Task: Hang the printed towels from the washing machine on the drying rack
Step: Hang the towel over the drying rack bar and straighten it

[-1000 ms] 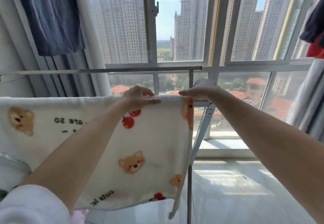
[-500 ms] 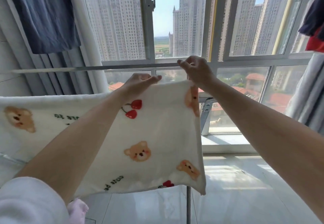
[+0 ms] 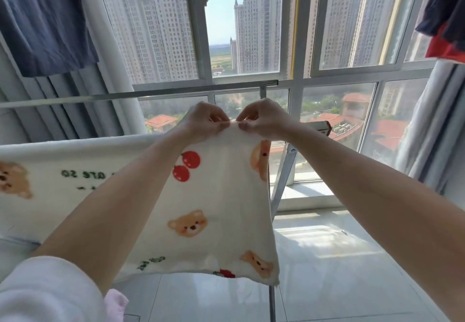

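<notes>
A cream printed towel (image 3: pixel 221 195) with bears, cherries and green lettering drapes over the drying rack, whose grey metal leg (image 3: pixel 283 183) shows at its right end. My left hand (image 3: pixel 206 120) and my right hand (image 3: pixel 261 119) meet at the towel's top right part, each pinching the upper edge, fingertips almost touching. That part of the towel is lifted above the rest of its top edge. The towel's left stretch (image 3: pixel 50 165) lies flat along the rail. The rack's rail itself is hidden under the cloth.
A higher grey rail (image 3: pixel 151 93) crosses in front of the window. Dark blue cloth (image 3: pixel 42 24) hangs at the upper left, navy and red clothes (image 3: pixel 445 27) at the upper right. Grey curtains (image 3: pixel 437 130) flank the right side. Glossy white floor tiles (image 3: pixel 327 258) lie below.
Both hands came together at the towel's top edge and now pinch it. The towel's right part has been raised from the rail.
</notes>
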`<state>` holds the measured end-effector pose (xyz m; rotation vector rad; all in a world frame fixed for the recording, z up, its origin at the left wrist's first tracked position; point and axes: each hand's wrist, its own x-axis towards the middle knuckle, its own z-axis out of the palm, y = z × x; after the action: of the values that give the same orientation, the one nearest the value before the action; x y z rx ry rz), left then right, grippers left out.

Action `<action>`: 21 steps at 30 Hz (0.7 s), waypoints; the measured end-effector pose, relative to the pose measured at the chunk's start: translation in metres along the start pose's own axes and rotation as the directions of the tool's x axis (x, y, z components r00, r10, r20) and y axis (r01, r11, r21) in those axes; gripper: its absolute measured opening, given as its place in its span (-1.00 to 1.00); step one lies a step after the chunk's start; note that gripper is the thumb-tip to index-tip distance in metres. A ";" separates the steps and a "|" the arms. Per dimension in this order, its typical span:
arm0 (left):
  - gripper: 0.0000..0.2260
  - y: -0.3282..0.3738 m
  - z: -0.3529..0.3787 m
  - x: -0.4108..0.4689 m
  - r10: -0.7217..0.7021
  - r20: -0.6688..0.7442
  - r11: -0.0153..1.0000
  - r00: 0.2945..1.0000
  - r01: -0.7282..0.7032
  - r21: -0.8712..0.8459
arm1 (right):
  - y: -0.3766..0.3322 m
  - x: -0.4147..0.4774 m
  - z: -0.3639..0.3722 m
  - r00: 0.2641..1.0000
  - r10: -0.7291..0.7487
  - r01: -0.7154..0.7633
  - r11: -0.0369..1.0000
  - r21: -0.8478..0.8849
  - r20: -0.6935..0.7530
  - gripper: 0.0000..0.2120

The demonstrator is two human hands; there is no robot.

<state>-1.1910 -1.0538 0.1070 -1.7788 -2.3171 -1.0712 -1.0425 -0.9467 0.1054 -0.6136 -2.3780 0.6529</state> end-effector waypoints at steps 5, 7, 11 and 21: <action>-0.74 0.005 0.007 -0.003 -0.074 0.109 0.997 0.991 0.070 0.039 | 0.005 -0.001 0.006 0.998 0.027 -0.025 0.999 0.040 -0.048 -0.79; -0.70 0.009 0.010 -0.006 -0.072 0.126 0.995 0.989 0.063 0.074 | 0.010 0.001 0.003 1.000 0.019 -0.019 1.000 -0.004 -0.004 -0.76; -0.79 0.017 0.016 -0.010 -0.080 0.050 0.995 0.996 0.076 0.064 | 0.018 0.012 -0.012 0.985 0.015 -0.005 0.998 -0.060 0.170 -0.73; -0.88 0.056 0.090 -0.055 -0.313 -0.721 0.919 0.619 0.388 -0.066 | 0.024 -0.042 -0.031 0.877 -0.478 0.479 0.858 0.187 -0.051 -0.80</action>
<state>-1.0903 -1.0463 0.0428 -0.6295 -2.1378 -1.3507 -0.9861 -0.9424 0.0956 0.0725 -2.2951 0.6415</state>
